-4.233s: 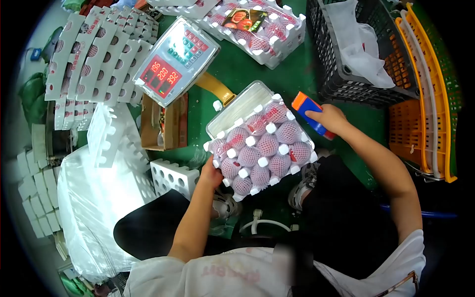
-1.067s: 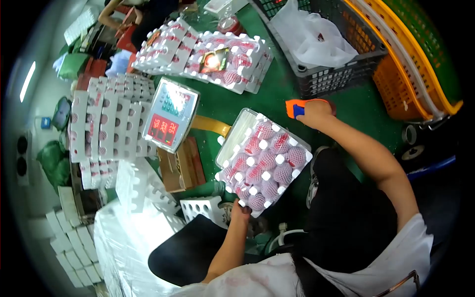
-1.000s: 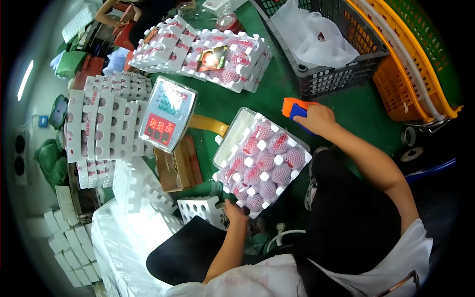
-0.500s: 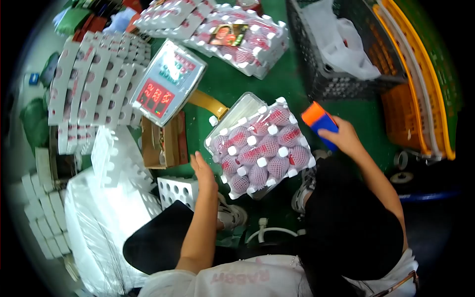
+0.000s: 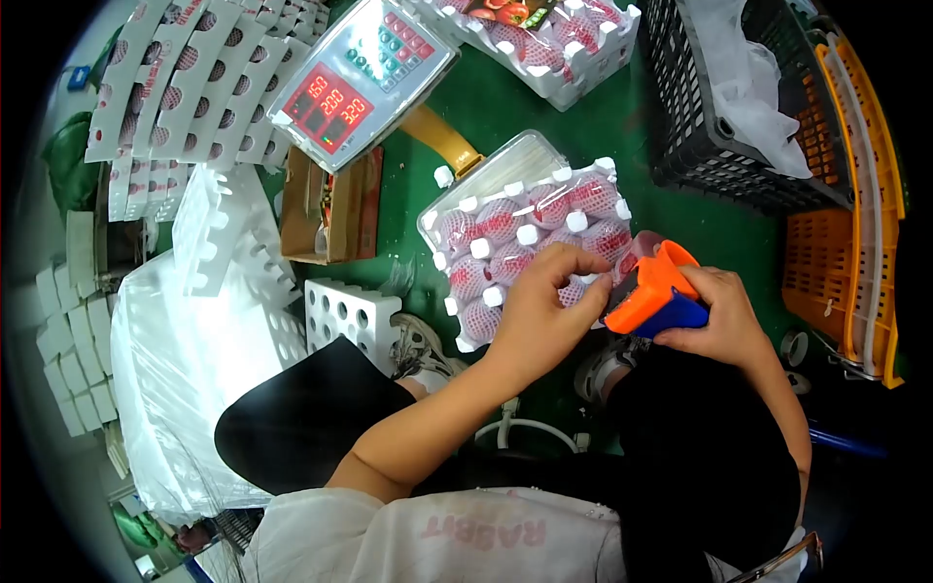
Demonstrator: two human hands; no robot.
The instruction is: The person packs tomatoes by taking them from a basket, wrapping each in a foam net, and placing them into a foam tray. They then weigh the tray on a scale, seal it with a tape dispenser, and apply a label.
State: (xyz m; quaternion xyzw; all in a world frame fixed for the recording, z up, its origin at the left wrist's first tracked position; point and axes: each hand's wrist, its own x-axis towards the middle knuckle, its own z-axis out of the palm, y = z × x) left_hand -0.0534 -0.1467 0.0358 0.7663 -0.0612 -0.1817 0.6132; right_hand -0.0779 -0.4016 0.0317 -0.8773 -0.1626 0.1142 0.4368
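My right hand (image 5: 722, 321) is wrapped round an orange and blue tape dispenser (image 5: 653, 296), to the right of the fruit pack. My left hand (image 5: 554, 311) reaches over the pack, thumb and fingertips close together at the dispenser's left side; what they pinch, if anything, is too small to make out. Under and beyond my left hand, a pack of net-wrapped fruit (image 5: 505, 262) in a white foam tray lies tilted on the pan of a scale (image 5: 522, 160). The scale's display (image 5: 330, 105) shows lit red digits.
Stacked foam trays (image 5: 185, 87) stand at the upper left, near a small cardboard box (image 5: 335, 209). Another fruit pack (image 5: 554, 49) is at the top. At right are a black crate (image 5: 758, 180) and an orange crate (image 5: 816, 262). White foam block (image 5: 350, 316) near my feet.
My left hand has moved right, from beside the pack to the dispenser, and its fingers have closed together. The dispenser has turned and come nearer the pack's corner. The view has shifted.
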